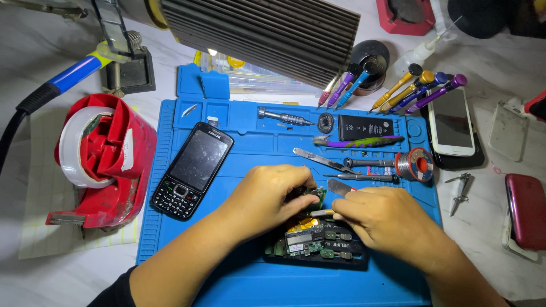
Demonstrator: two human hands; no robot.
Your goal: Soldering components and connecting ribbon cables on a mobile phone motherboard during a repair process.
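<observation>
On a blue repair mat (250, 145), my left hand (267, 196) pinches a small dark part on top of an opened phone's green circuit board (304, 241), which sits in a black holder. My right hand (387, 219) grips a thin tool with a pale tip (321, 213), its point touching the board right beside my left fingers. A flat metal spudger (339, 186) lies just above my right knuckles.
A black keypad phone (192, 169) lies left on the mat. A red tape dispenser (99, 156) stands further left. Tweezers, screwdrivers (418, 88), a black battery (368, 127) and a solder spool (418, 165) crowd the upper right. A white smartphone (451, 120) and a red phone (526, 211) lie to the right.
</observation>
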